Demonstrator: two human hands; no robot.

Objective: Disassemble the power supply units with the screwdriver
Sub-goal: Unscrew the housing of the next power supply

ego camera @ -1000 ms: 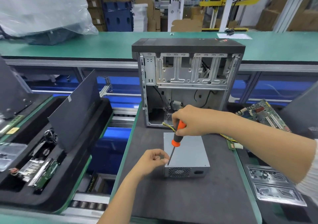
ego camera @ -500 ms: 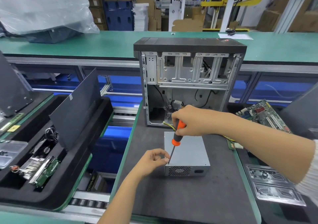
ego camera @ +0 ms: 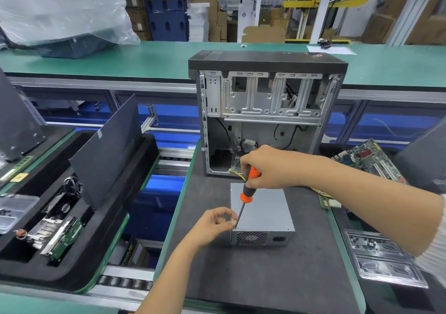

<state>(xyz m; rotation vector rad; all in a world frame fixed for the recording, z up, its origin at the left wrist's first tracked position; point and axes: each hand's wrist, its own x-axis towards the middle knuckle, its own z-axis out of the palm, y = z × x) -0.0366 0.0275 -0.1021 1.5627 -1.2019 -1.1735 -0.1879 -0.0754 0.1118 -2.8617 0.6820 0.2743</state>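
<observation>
Taking the grey power supply unit on the dark mat as our landmark: far to its left we list a black foam tray of removed parts with a dark side panel leaning in it. At the unit's near-left top corner our left hand pinches the shaft of the orange-and-black screwdriver, whose handle our right hand grips above the unit. Behind it stands an open computer case; to its right, a green circuit board.
</observation>
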